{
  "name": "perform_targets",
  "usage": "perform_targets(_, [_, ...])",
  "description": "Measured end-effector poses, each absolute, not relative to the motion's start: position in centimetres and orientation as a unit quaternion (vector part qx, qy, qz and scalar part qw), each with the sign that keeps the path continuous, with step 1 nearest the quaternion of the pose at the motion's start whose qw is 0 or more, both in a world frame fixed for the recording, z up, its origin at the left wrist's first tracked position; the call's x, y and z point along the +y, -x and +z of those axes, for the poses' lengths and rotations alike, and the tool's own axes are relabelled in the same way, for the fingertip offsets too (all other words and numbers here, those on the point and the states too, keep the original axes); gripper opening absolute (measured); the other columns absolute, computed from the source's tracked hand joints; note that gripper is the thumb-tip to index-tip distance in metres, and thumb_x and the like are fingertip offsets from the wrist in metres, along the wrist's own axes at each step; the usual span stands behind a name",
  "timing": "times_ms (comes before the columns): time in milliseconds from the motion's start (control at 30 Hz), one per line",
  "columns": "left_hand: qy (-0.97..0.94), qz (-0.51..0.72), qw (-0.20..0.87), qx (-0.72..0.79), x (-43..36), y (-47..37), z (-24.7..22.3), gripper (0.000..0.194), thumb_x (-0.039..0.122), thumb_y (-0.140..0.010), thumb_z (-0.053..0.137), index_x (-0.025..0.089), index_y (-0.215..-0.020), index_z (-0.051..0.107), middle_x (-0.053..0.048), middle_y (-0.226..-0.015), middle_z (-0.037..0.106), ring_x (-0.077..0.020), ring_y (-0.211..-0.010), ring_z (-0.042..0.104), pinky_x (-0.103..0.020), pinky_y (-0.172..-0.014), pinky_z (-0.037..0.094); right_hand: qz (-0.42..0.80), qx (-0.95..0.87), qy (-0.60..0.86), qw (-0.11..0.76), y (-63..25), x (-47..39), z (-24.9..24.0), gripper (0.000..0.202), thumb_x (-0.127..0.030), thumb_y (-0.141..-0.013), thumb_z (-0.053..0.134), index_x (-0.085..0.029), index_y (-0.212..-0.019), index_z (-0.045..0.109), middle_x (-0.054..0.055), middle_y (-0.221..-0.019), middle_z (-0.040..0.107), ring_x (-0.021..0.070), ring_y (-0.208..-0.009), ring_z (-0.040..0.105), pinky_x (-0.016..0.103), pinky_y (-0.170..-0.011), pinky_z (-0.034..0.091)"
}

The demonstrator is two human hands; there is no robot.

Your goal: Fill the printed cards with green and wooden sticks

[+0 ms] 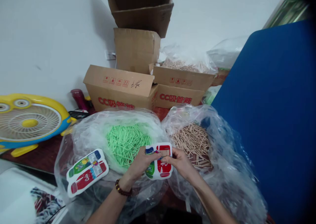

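Bottle-print pack [159,168] held two-handed

Clock centred on the pack. Left hand [139,163] grips its 9 o'clock edge, thumb over the front. Right hand [182,163] pinches the 3 o'clock edge, thumb at a row of short brown sticks [165,153] in the red half. Green stick pile [127,141] at 10, brown stick pile [191,141] at 2, both in clear plastic. Second pack [87,172], similar print, lies on plastic at 9. Yellow-blue fan [29,123] at 9–10, maroon bottle [79,99] at 10. Red-lettered cartons [118,86] at 11 and 12–1, brown boxes [135,48] stacked at 12. Blue panel [266,118] at 2–3.
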State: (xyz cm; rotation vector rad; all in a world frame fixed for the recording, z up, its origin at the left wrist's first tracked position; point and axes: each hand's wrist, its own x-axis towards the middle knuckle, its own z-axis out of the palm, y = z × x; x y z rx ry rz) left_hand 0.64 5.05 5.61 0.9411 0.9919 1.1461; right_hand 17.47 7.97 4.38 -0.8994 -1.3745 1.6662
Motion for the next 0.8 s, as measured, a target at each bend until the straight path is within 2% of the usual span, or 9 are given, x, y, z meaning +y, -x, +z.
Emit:
perform_targets(167, [-0.386, 0.518, 0.621, 0.445, 4.2, 0.7, 5.1, 0.020, 0.026, -0.067, 0.076, 0.012, -0.080, 0.070, -0.004, -0.072, 0.072, -0.0173, -0.063, 0.065, -0.026, -0.060, 0.051, 0.687, -0.547, 0.322, 0.354, -16.7, 7.7, 4.3, 0.036, -0.029, -0.060, 0.081, -0.019, -0.093, 0.071, 0.002, -0.087, 0.073, 0.0185, -0.077, 0.066, 0.033, -0.076, 0.050])
perform_targets(333, [-0.361, 0.534, 0.595, 0.480, 3.5, 2.4, 4.6, 0.028, 0.032, -0.066, 0.076, 0.013, -0.084, 0.067, -0.004, -0.076, 0.071, -0.0182, -0.066, 0.066, -0.025, -0.060, 0.051, 0.692, -0.539, 0.337, 0.344, -15.6, 7.5, 4.4, 0.032, -0.035, -0.060, 0.081, -0.016, -0.085, 0.071, 0.002, -0.079, 0.072, 0.0178, -0.072, 0.065, 0.032, -0.073, 0.050])
perform_targets(400, [-0.369, 0.524, 0.588, 0.493, 3.3, 2.9, 4.4, 0.030, 0.033, -0.066, 0.076, 0.012, -0.085, 0.068, -0.005, -0.076, 0.072, -0.0193, -0.067, 0.066, -0.026, -0.060, 0.051, 0.701, -0.534, 0.330, 0.338, -15.2, 7.5, 4.1, 0.035, -0.035, -0.060, 0.081, -0.017, -0.087, 0.071, 0.002, -0.081, 0.072, 0.0176, -0.073, 0.066, 0.031, -0.073, 0.050])
perform_targets(500, [-0.401, 0.504, 0.583, 0.495, 3.1, 3.5, 4.2, 0.026, 0.032, -0.068, 0.074, 0.011, -0.082, 0.069, -0.005, -0.073, 0.072, -0.0187, -0.065, 0.066, -0.026, -0.060, 0.050, 0.719, -0.525, 0.308, 0.336, -14.6, 7.4, 3.5, 0.039, -0.033, -0.060, 0.081, -0.018, -0.095, 0.070, 0.003, -0.087, 0.073, 0.0177, -0.077, 0.066, 0.032, -0.076, 0.050])
perform_targets(600, [-0.407, 0.495, 0.590, 0.491, 2.8, 3.7, 4.2, 0.022, 0.032, -0.068, 0.074, 0.012, -0.075, 0.069, -0.004, -0.068, 0.070, -0.0168, -0.061, 0.064, -0.024, -0.058, 0.049, 0.727, -0.519, 0.298, 0.336, -14.3, 7.3, 2.9, 0.036, -0.034, -0.062, 0.080, -0.017, -0.092, 0.070, 0.003, -0.086, 0.073, 0.0178, -0.078, 0.067, 0.034, -0.080, 0.050])
perform_targets(800, [-0.400, 0.477, 0.597, 0.506, 2.3, 4.1, 3.7, 0.022, 0.033, -0.069, 0.073, 0.011, -0.073, 0.068, -0.003, -0.065, 0.069, -0.0146, -0.057, 0.061, -0.022, -0.055, 0.047, 0.765, -0.482, 0.287, 0.317, -14.3, 6.7, 2.0, 0.044, -0.028, -0.057, 0.082, -0.019, -0.098, 0.068, 0.002, -0.087, 0.073, 0.0165, -0.077, 0.067, 0.031, -0.077, 0.050])
